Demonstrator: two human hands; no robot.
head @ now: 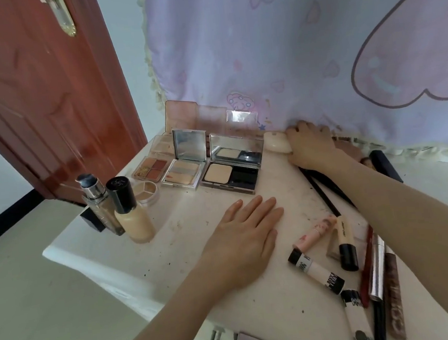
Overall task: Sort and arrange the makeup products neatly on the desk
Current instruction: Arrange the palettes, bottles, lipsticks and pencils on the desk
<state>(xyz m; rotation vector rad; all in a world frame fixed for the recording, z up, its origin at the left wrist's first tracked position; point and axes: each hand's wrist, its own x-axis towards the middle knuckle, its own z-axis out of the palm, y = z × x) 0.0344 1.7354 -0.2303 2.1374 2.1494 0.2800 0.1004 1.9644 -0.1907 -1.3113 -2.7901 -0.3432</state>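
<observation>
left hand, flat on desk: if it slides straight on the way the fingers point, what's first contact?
Likely the open powder compact with the black tray. The left hand lies flat on the desk, fingers aimed up and slightly right toward the compact's front edge, bare desk between. Depth is unclear.

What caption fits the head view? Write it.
Right hand grips a cream case beside open palettes.

Left grip [245, 230] flat, fingers straight; right grip [311, 146] curled, arm outstretched

Red-brown door [35, 105] left, lilac cartoon curtain [288, 55] behind (frilled edge), pale floor [24, 282].
</observation>
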